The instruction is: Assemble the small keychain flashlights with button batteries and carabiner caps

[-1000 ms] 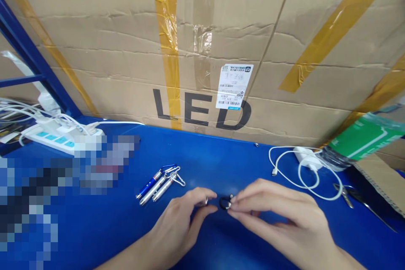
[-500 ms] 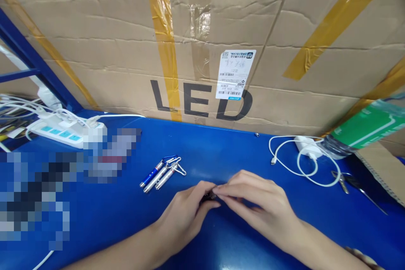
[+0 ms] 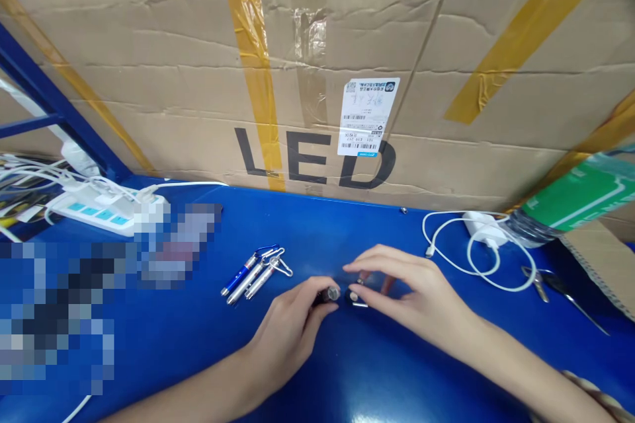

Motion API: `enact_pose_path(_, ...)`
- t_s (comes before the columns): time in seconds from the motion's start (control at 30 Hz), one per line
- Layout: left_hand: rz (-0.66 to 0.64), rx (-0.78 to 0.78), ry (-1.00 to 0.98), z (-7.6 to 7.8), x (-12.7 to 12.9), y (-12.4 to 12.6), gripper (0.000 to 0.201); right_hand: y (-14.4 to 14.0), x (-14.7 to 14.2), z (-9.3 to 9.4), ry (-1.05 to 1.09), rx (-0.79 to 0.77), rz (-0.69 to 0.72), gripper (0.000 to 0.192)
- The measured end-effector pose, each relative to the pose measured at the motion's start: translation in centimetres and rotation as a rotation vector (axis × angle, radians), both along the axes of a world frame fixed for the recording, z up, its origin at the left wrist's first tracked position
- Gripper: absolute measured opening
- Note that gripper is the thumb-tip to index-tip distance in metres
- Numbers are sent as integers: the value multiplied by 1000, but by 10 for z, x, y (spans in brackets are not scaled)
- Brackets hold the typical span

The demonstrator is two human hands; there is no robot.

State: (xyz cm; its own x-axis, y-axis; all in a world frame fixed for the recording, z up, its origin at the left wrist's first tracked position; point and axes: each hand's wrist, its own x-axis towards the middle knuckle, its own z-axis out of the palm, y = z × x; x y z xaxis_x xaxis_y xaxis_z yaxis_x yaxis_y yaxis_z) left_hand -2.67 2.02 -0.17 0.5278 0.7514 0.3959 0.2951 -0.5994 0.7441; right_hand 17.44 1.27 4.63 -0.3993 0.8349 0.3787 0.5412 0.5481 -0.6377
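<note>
Low on the blue table [image 3: 347,370], my left hand [image 3: 290,327] pinches a small dark flashlight body [image 3: 328,294] with a silver open end. A short gap away, my right hand [image 3: 401,291] holds a small black end cap with a clip [image 3: 354,299] at its fingertips. The two parts point at each other and do not touch. Three small keychain flashlights [image 3: 255,274], one blue and two silver, lie side by side just left of my left hand.
A large taped cardboard box marked LED [image 3: 317,79] stands along the back. A white power strip with cables [image 3: 94,208] sits at the left. At the right lie a white charger with coiled cable [image 3: 483,244], scissors [image 3: 546,284] and a green packet [image 3: 580,201].
Half a second ago my fingertips were pressed together over the small flashlight. Now the hands have drawn slightly apart, with the body in the left and the cap in the right.
</note>
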Motion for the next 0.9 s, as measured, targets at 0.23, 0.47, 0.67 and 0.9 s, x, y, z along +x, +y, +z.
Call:
enact_pose_path(0.23, 59, -62, 28, 0, 2, -1, 11, 6, 5, -8, -521, -72, -10, 15)
enact_pose_path(0.47, 6, -23, 48, -2, 2, -6, 8, 6, 1, -13, -584, -112, -19, 11)
enact_pose_path(0.67, 6, -33, 24, 2, 3, -8, 10, 6, 5, -13, -511, -188, -61, 19)
enact_pose_path(0.9, 10, -36, 45, 0, 1, -9, 8, 9, 6, -18, -500, -130, -74, 14)
